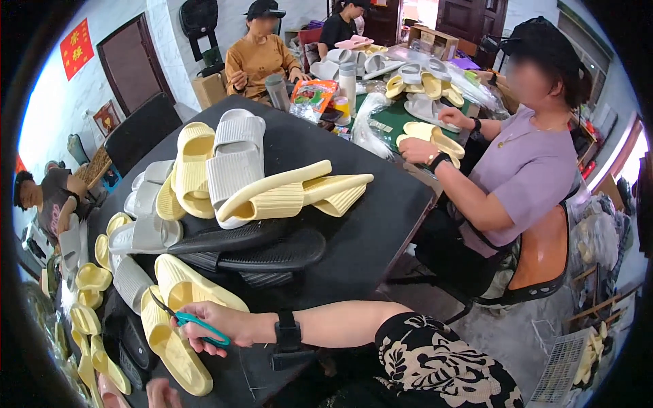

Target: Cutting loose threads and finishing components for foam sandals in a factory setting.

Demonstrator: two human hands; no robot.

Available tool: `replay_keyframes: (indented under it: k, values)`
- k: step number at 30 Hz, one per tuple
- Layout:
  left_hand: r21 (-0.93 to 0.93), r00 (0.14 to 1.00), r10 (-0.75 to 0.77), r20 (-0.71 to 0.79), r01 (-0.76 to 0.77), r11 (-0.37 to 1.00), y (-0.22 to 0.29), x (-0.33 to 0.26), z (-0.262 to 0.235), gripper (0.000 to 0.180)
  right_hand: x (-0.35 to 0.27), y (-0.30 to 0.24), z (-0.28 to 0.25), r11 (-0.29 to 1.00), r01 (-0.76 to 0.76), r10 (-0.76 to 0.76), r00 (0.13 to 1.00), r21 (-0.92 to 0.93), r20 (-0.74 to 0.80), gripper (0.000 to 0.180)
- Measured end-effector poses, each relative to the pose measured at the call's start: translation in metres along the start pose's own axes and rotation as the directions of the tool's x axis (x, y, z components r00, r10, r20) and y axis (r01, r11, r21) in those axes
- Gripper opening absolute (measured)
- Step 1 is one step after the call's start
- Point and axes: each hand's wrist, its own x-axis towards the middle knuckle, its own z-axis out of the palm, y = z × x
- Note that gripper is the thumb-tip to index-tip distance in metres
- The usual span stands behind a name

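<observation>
In the head view, teal-handled scissors (194, 319) are gripped by the right hand (218, 326), fingers closed through the handles, blades pointing up-left. Directly under them a pale yellow slipper (173, 350) is lying on the black table (381, 217). Only the fingertips of the left hand (162, 393) are seen at the lower edge; its state cannot be told.

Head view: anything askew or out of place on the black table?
No damage or spill. The slide sandals lie in a loose mixed heap, yellow, grey and black, several tipped on edge. The right hand holds teal-handled scissors over a yellow sandal.
</observation>
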Motion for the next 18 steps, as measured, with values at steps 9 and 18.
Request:
replay_keyframes:
  k: [9, 18]
  values:
    - [0.339, 0.974, 0.222, 0.036, -0.221, 0.915, -0.017, 0.128, 0.082, 0.058, 0.002, -0.004, -0.005, 0.998, 0.053, -0.053, 0.999, 0.038, 0.0, 0.029]
    - [0.269, 0.995, 0.045, 0.086, -0.067, 0.961, -0.002, 0.143, 0.078, 0.039, -0.005, -0.025, -0.009, 0.967, 0.22, -0.227, 0.973, -0.126, -0.044, 0.033]
